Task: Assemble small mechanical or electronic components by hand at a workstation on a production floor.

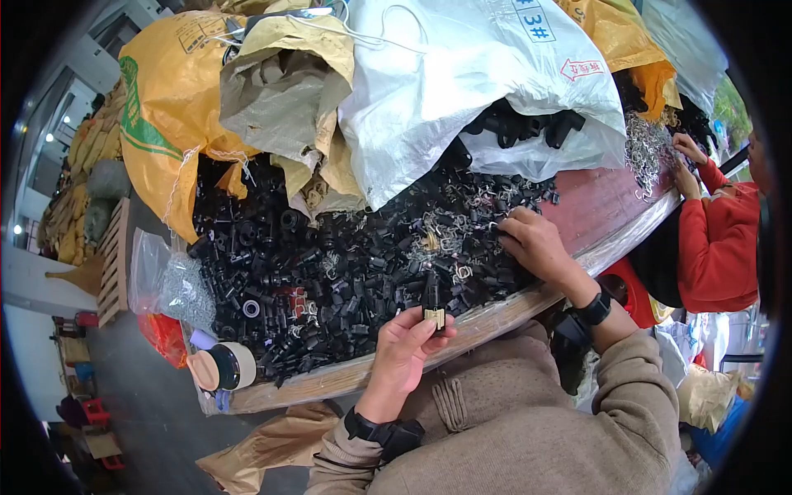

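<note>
Wood trim (326,379) is seen along the near edge of the table (590,198). Just above it, a slim black part (433,290) with a brass-coloured piece (435,317) is pinched between thumb and fingers of the left hand (408,340). The near left corner is occupied by a pale cup (238,365). Farther in, silvery clips (445,238) are scattered over heaped black parts (346,289); beside them the right hand (536,245) is curled, and whether anything is gripped cannot be told. Toward the far edge, the heap is partly covered by a white sack (487,58). Near the far right corner, a second clip pile (643,155) is attended by a red-sleeved co-worker (714,243).
</note>
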A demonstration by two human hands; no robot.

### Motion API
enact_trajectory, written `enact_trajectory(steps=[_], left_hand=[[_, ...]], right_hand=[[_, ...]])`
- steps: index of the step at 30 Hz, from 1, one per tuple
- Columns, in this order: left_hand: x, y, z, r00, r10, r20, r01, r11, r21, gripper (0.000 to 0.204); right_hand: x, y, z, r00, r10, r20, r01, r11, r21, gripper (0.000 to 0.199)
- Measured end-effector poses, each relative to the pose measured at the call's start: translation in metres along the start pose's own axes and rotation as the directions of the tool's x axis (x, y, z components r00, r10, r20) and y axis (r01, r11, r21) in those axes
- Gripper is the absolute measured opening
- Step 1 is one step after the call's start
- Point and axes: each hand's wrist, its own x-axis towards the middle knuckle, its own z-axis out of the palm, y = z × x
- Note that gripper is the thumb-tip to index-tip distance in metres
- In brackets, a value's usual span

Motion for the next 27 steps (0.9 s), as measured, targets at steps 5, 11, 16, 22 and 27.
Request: enact_trajectory(steps=[5,11,16,22,27], left_hand=[[-0.004,-0.001,0.002,0.999,0.028,-0.015,-0.028,1.0,-0.004,0.023],[-0.01,-0.005,0.007,0.995,0.083,-0.062,-0.084,0.997,0.002,0.02],[-0.009,-0.005,0.014,0.99,0.111,-0.086,-0.112,0.994,-0.011,0.02],[-0.007,-0.008,0.021,0.987,0.124,-0.102,-0.127,0.992,-0.023,0.025],[-0.006,-0.01,0.016,0.984,0.144,-0.103,-0.15,0.987,-0.05,0.027]], right_hand=[[0.002,0.006,0.007,0.997,-0.056,-0.054,0.057,0.998,0.026,0.009],[-0.009,-0.008,-0.002,0.933,0.231,0.277,-0.358,0.515,0.779,0.007],[-0.018,-0.048,-0.002,0.905,0.138,0.401,-0.416,0.107,0.903,0.008],[-0.023,-0.086,-0.004,0.897,0.027,0.441,-0.441,-0.007,0.897,0.013],[-0.022,-0.094,-0.011,0.913,-0.007,0.408,-0.404,0.129,0.906,0.014]])
